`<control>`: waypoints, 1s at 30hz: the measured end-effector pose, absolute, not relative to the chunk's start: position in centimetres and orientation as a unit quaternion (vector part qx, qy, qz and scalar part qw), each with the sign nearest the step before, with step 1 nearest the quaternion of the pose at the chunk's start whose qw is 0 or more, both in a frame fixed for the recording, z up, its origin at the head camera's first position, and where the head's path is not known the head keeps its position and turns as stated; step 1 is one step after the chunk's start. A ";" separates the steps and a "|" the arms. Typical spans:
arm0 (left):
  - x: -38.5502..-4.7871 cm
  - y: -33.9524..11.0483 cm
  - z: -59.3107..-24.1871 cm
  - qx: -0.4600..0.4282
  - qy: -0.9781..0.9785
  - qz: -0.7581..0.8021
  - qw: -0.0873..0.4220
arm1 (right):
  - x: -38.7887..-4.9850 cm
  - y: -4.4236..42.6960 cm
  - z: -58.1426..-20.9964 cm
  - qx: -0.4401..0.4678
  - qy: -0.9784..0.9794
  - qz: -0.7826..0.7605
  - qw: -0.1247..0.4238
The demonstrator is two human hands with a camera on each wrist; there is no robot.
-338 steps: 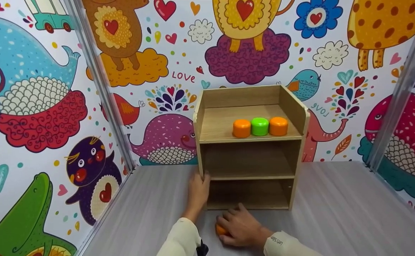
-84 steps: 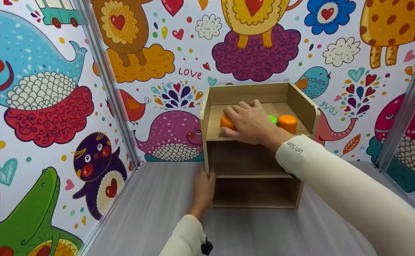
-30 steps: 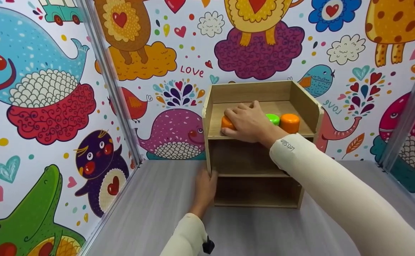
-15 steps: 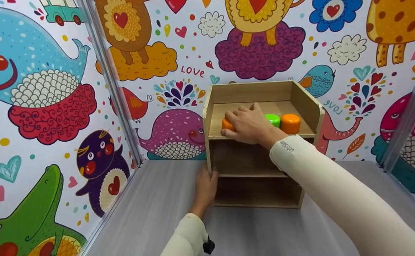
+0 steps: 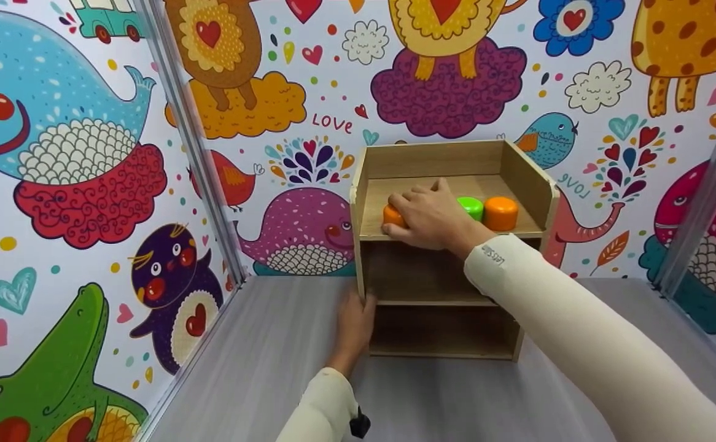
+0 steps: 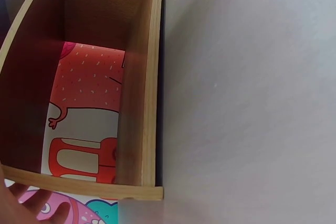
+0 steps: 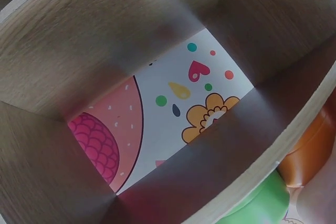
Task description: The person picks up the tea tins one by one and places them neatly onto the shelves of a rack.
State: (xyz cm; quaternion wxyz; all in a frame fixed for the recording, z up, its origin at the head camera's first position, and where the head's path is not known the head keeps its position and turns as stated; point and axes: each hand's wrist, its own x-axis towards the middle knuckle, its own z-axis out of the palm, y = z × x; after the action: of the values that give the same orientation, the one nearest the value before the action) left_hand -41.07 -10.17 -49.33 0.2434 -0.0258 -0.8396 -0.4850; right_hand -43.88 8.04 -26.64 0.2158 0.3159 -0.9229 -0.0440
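A small wooden shelf unit [image 5: 446, 304] stands on the table. My left hand [image 5: 355, 322] holds the front edge of its left side panel low down; some of those fingers [image 6: 37, 205] show in the left wrist view. On the top shelf, my right hand [image 5: 428, 215] grips an orange rounded cylinder [image 5: 393, 215], mostly covered by the fingers. To its right sit a green rounded cylinder [image 5: 471, 208] and another orange cylinder [image 5: 500, 213] side by side. Anything beneath the right palm is hidden. The right wrist view catches the green cylinder [image 7: 262, 205] past the shelf edge.
The two lower compartments [image 5: 431, 273] lie under the top shelf, their backs open to the wall. Printed cartoon panels [image 5: 309, 233] rise close behind and at both sides. Grey tabletop [image 5: 260, 350] surrounds the unit.
Since the oldest frame my right hand has lifted an orange cylinder from the table to the top shelf's left part. Over the last second both hands stay nearly still.
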 end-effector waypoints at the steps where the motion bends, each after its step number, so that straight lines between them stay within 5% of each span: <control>1: -41.1 -10.2 -49.3 -0.025 -0.839 -0.486 0.244 | -43.9 8.0 -26.6 0.315 -0.923 -0.044 0.214; 30: -41.2 -10.3 -49.4 -0.027 -0.824 -0.523 0.215 | -43.9 7.8 -26.8 0.307 -0.928 -0.038 0.210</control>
State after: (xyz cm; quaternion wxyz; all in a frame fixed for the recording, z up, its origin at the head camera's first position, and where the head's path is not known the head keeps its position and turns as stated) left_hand -41.18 -10.26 -49.42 0.2151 -0.0274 -0.8244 -0.5228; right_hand -43.89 7.79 -26.76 0.2095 0.3067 -0.9277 -0.0381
